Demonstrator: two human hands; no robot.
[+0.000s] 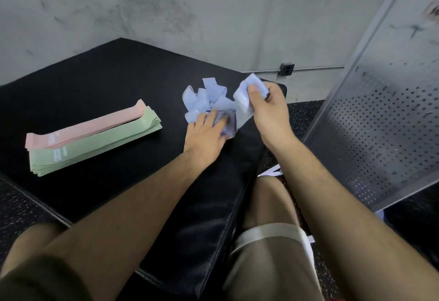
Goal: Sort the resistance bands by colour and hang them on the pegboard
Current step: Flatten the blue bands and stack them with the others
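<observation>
1. The black padded table (99,82) carried all three colours of band, and it filled the middle of the view.
2. The grey metal pegboard (384,134) stood tilted at the right, just past the table's edge. No band hung on the part of it that showed, so I judged that the hanging had not begun.
3. The green stack (95,144) lay flat and squared up on the left of the table. That colour looked finished.
4. The pink stack (90,126) lay touching it on the far side, just as tidy.
5. The lilac pile (206,96) sat well apart from both, near the table's right corner, as a loose tangle of loops. It was the one colour left to sort.
6. The right hand (268,115) was raised over that corner. Its grip was pressed together, with the thumb pinching a folded lilac band (247,94) against the fingers.
7. The left hand (205,134) rested on the near side of the pile. Its grip was spread, with the fingers laid flat on the bands and closed round nothing.
</observation>
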